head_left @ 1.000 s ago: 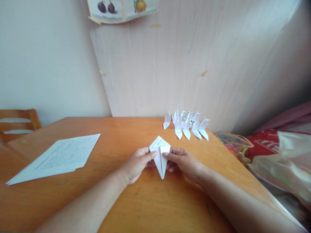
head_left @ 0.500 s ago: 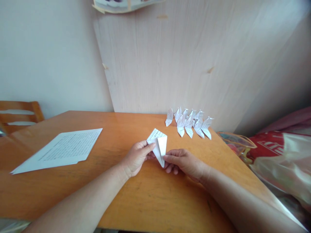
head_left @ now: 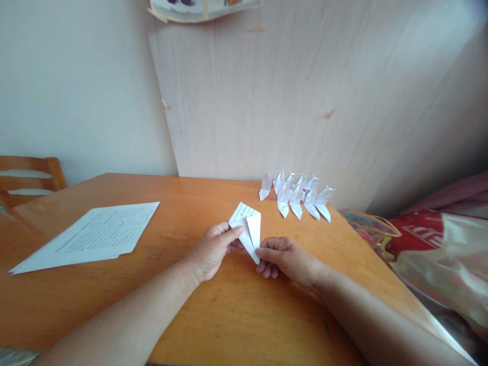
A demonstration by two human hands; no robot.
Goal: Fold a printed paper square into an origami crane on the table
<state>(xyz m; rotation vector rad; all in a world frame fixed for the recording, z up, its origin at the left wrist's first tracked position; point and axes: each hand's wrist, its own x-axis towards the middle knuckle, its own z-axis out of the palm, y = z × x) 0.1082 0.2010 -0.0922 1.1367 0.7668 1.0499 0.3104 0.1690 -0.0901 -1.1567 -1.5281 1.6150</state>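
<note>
A kite-shaped piece of folded paper (head_left: 247, 229), white with printed characters on its upper flap, is held above the table between both hands. My left hand (head_left: 217, 249) grips its left edge, thumb on the front face and fingers behind. At the narrow lower tip, my right hand (head_left: 284, 256) pinches the right edge between thumb and forefinger. The fingers behind the paper are partly hidden. Beyond the hands, several folded paper cranes (head_left: 296, 201) made of printed paper stand together at the table's far right.
On the left of the wooden table (head_left: 213, 325) lies a stack of printed sheets (head_left: 91, 236). A wooden chair (head_left: 30, 175) stands beyond the left edge. A panelled wall rises behind the table. Red and whitish bags (head_left: 438, 249) sit off the right edge.
The folded paper and both hands have barely moved; the right hand's grip at the lower tip has shifted very slightly. The whole view has shifted a little.
</note>
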